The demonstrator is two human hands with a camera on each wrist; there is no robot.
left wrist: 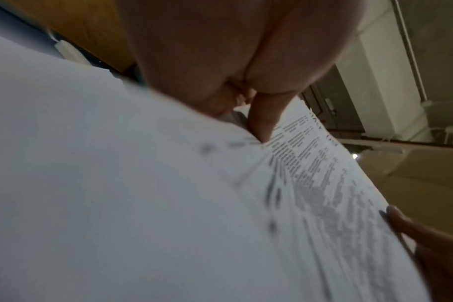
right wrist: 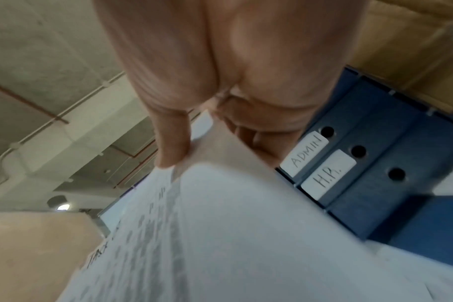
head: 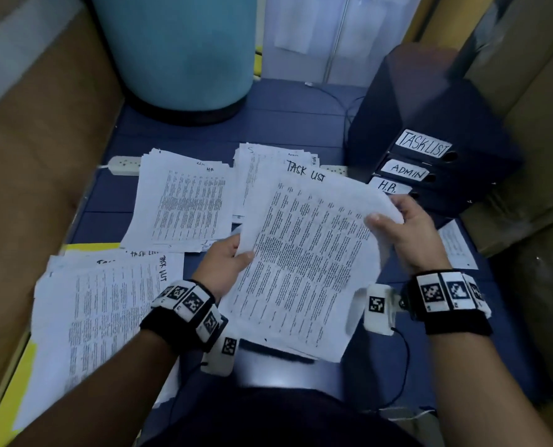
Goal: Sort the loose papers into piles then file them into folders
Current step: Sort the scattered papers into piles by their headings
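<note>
Hands first: both grip one bundle of printed sheets (head: 304,253) held up over the blue table (head: 288,124). Left hand (head: 227,262) pinches its left edge, thumb on top of the print and fingers underneath. Right hand (head: 407,230) pinches the upper right corner the same way, thumb on top. You can read "TASK LIST" handwritten at the top of the bundle, and the sheets look slightly fanned, so it's more than one page, no idea how many exactly.

Closest pile (head: 104,317) sits at the near left, also marked "TASK LIST", lying on a yellow folder (head: 27,366) that pokes out beneath it. One loose sheet (head: 459,246) lies off to the right by itself.

Further back there are two more piles: one tagged "H.R." (head: 185,201) on the left, and another (head: 262,166) just behind the held bundle, mostly hidden by it.

Past those, at the right, three dark binders (head: 430,169) are stacked flat, labelled TASK LIST, ADMIN and H.R. from the top down. A power strip (head: 123,164) peeks out behind the H.R. pile, and a big teal barrel (head: 181,53) stands at the far end.
</note>
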